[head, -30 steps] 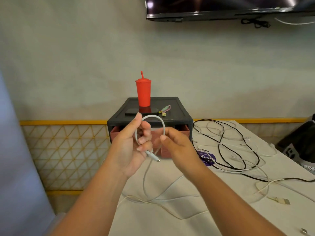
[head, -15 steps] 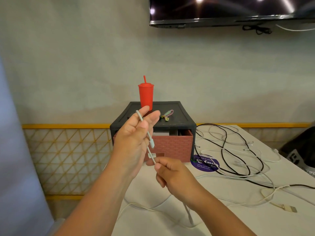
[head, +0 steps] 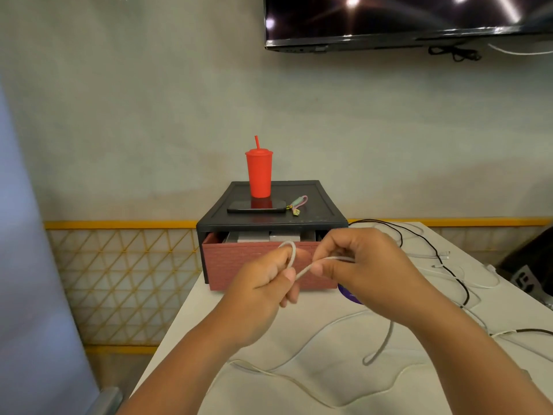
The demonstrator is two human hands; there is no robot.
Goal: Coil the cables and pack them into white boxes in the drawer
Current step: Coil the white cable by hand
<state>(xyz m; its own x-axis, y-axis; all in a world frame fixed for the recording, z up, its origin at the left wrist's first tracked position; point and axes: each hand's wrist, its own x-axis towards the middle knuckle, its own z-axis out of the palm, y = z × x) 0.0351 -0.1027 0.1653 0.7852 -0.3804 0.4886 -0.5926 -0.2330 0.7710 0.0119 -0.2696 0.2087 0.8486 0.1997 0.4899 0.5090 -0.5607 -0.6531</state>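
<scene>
Both hands hold one white cable in front of the drawer. My left hand grips a small loop of it that arches over the fingers. My right hand pinches the strand just to the right. The rest of the cable hangs below my right wrist and trails over the table. Behind the hands, the brick-red drawer stands slightly pulled out of its black cabinet. White boxes show inside it. More black and white cables lie tangled on the right of the table.
On the cabinet top stand a red cup with a straw, a dark phone and a small keyring. A purple sticker lies by the drawer. A TV hangs on the wall. A dark bag sits at the right edge.
My hands dropped from in front of the cup to in front of the drawer. My right hand came up beside the left, laying the cable into a loop over my left fingers.
</scene>
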